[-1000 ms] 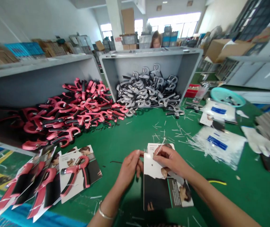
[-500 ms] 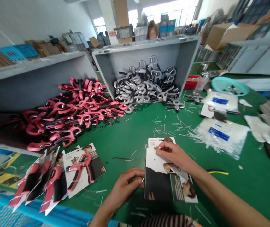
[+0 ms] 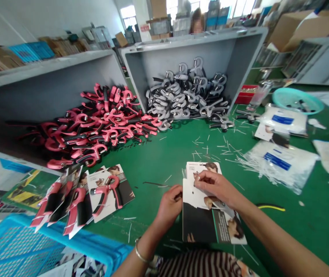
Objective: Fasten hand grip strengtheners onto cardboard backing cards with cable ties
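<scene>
Printed cards (image 3: 199, 223) lie stacked on the green table, one overlapping another. My right hand (image 3: 210, 184) rests over their upper part, thumb and fingertips pinched together near a small hole; what is between them is too small to tell. At the stack's left edge is my left hand (image 3: 171, 204), its fingers curled in and partly hidden, so what they hold cannot be made out. To the left, a pink hand grip (image 3: 107, 194) sits on a card, beside several more carded pink grips (image 3: 78, 207). Thin white ties (image 3: 228, 148) lie scattered beyond the stack.
Grey bins hold loose pink grips (image 3: 109, 123) and grey grips (image 3: 181, 96). On the right are plastic bags of white ties (image 3: 282, 161), a turquoise plate (image 3: 297, 100) and a yellow-black tool (image 3: 271, 207). A blue crate (image 3: 14, 246) stands at lower left. A person (image 3: 196, 23) is behind the bins.
The camera view has shifted, bringing more of the blue crate into sight. My left hand is now closer against the stack's left edge, and the white tie seen at its fingers no longer shows.
</scene>
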A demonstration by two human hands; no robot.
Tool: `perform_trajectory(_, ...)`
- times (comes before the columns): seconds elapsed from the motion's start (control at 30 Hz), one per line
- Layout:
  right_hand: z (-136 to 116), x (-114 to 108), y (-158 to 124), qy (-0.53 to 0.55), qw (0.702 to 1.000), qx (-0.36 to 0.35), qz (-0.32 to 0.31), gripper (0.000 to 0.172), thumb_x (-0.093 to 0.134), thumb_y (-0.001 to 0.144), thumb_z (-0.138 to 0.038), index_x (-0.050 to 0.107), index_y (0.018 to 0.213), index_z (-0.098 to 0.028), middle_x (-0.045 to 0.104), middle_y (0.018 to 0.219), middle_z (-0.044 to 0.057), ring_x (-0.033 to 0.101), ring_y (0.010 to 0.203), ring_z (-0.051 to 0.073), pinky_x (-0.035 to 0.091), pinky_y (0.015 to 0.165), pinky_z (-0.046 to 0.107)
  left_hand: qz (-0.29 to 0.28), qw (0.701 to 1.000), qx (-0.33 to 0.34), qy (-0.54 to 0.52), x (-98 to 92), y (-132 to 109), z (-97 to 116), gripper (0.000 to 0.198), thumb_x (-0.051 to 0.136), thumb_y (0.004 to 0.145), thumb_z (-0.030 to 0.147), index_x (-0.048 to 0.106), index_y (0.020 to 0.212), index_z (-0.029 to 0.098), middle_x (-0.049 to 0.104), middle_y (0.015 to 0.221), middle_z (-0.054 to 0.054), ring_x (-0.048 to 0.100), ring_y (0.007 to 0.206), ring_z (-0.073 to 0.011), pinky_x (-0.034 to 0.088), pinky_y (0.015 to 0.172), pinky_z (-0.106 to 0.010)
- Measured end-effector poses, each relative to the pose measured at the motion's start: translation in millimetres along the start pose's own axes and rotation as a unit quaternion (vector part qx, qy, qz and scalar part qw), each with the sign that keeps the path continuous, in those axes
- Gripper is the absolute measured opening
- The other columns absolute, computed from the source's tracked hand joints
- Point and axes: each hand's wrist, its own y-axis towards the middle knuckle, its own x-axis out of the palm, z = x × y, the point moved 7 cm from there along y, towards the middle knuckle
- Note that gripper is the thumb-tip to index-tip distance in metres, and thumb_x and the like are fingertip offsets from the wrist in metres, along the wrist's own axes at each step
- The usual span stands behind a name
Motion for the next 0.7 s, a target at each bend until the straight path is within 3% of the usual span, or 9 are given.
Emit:
perform_trajectory(0.27,-18,8,-8,-0.071,0.994,-0.081,-0.007,0.019,0.057,0.092,-0.039,0.064,0.094,-0.022,0.063,0.087,0.001,0.057,0.081,0.016,0.045,0.074,0.026,-0.014,0.999,0.035,0.032,-6.6,-10,7,0.016,0.060,0.085,0.024,0.074,0.081,0.019,0.066,0.086,-0.006,0.061,0.086,-0.0211,0.047,0.082,-0.030)
perform_trajectory(0.37,-24,15,-13,-0.093,0.988,-0.111,-0.054,0.018,0.055,0.093,-0.037,0.066,0.097,-0.022,0.065,0.095,0.002,0.060,0.089,0.017,0.046,0.083,0.029,0.016,0.999,-0.018,-0.024,-8.6,-12,-2,0.013,0.066,0.082,0.029,0.068,0.088,0.018,0.068,0.090,-0.007,0.063,0.087,-0.0207,0.049,0.081,-0.030)
perform_trajectory(0.43,-25,21,-16,-0.118,0.980,-0.135,-0.081,0.017,0.063,0.089,-0.038,0.065,0.098,-0.023,0.065,0.103,0.002,0.060,0.096,0.018,0.045,0.091,0.033,0.031,0.992,-0.074,-0.098,-8.2,-15,-8,0.030,0.076,0.074,0.030,0.061,0.097,0.018,0.070,0.092,-0.007,0.065,0.085,-0.0197,0.051,0.081,-0.031)
perform_trajectory(0.53,-24,24,-20,-0.155,0.973,-0.158,-0.071,0.017,0.071,0.084,-0.034,0.064,0.095,-0.024,0.063,0.106,0.003,0.058,0.100,0.019,0.043,0.094,0.034,-0.012,0.977,-0.118,-0.180,-4.1,-20,-4,0.051,0.085,0.064,0.027,0.053,0.103,0.019,0.070,0.096,-0.008,0.067,0.086,-0.0191,0.051,0.084,-0.032)
perform_trajectory(0.63,-23,25,-23,-0.146,0.974,-0.160,-0.064,0.008,0.066,0.089,-0.031,0.066,0.088,-0.023,0.063,0.101,0.002,0.060,0.097,0.017,0.044,0.089,0.032,-0.084,0.967,-0.128,-0.204,-4.2,-27,8,0.043,0.076,0.076,0.032,0.053,0.109,0.019,0.070,0.100,-0.009,0.067,0.089,-0.0190,0.049,0.086,-0.032)
perform_trajectory(0.7,-23,28,-25,-0.130,0.977,-0.155,-0.069,0.010,0.065,0.090,-0.032,0.067,0.087,-0.022,0.063,0.101,0.002,0.060,0.097,0.017,0.045,0.089,0.032,-0.087,0.973,-0.132,-0.169,-10.2,-28,11,0.038,0.066,0.084,0.039,0.054,0.115,0.019,0.069,0.103,-0.009,0.066,0.088,-0.0188,0.049,0.081,-0.031)
